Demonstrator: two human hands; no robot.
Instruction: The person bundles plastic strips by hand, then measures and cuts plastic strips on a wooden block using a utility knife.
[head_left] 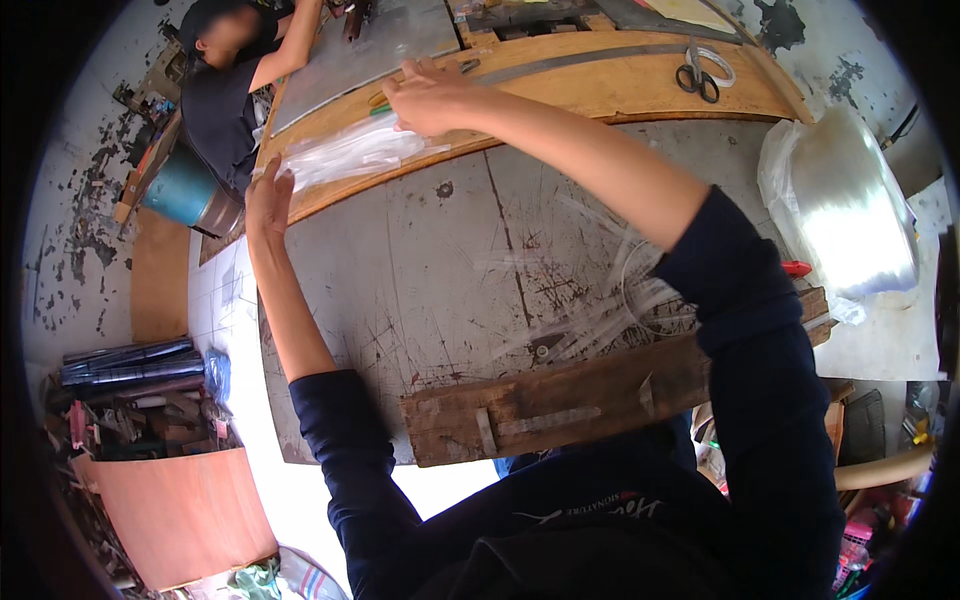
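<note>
A bundle of clear, thin plastic strips (352,152) lies along the wooden board at the far side of the table. At its left end is my left hand (268,200), upright with the fingers stretched out beside the strips. My right hand (432,98) is over the right end of the bundle, palm down, fingers bent but apart. Its palm side is hidden, so contact with the strips is unclear. Close to its fingertips is a small tool with a green and yellow handle (379,106), partly covered.
Black-handled scissors (698,84) lie by a white tape roll (722,68). A large roll of clear plastic (850,205) stands at the right. Loose strips (590,325) and a dark wooden plank (560,408) are on the scratched grey tabletop (420,260). Another person (225,95) works at far left.
</note>
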